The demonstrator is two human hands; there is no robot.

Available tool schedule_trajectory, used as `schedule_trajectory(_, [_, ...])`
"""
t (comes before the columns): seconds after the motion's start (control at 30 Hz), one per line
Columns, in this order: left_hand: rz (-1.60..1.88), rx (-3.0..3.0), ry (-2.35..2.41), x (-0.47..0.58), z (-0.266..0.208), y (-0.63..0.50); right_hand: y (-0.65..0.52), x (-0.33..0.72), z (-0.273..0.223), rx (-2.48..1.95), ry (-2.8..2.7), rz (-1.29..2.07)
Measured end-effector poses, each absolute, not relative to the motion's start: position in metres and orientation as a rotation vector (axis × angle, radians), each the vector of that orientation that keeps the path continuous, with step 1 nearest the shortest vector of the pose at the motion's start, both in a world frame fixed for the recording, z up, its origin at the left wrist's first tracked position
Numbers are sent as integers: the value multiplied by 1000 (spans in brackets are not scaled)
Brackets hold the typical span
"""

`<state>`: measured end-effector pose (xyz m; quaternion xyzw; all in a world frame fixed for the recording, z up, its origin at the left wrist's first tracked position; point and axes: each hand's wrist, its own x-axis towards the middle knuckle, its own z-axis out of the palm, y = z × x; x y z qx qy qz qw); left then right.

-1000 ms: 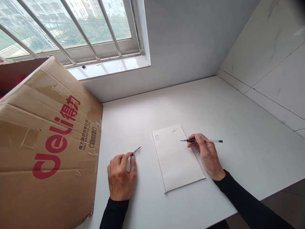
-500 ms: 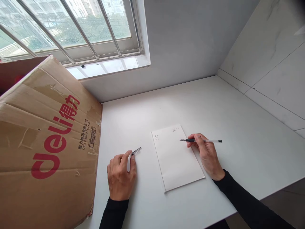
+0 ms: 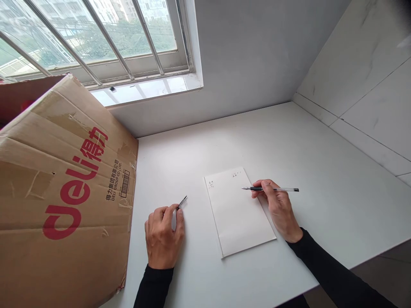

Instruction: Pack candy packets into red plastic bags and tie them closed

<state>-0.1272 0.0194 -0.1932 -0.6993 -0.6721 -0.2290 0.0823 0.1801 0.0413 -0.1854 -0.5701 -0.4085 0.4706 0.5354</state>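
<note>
Between the thumb and index finger of my left hand [image 3: 165, 235] is a small clear pen cap [image 3: 182, 201] with a dark clip, its free end pointing up and to the right. My right hand [image 3: 278, 207] grips a black gel pen [image 3: 276, 189] with a clear barrel. The pen lies nearly level, its bare tip pointing left above a white notepad [image 3: 240, 218]. Small handwriting shows near the pad's top left and top right corners. My right hand is over the pad's right edge; my left hand is on the table, left of the pad.
A large cardboard box [image 3: 73, 214] with red lettering stands on the white table [image 3: 212, 145] at the left. Behind it is a barred window [image 3: 105, 38] with a sill. A grey wall [image 3: 250, 55] borders the table at the back and marbled tiles [image 3: 369, 85] at the right.
The pen cap has turned in my left fingers, its free end now tipped more upward. My right hand, the pen and the notepad have stayed where they were.
</note>
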Motion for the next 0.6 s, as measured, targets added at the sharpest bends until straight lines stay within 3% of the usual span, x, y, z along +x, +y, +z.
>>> schedule_trajectory(0.6, [-670,-2084,-2001,-126,-193,19,42,179,-185,-1348,-988,1120])
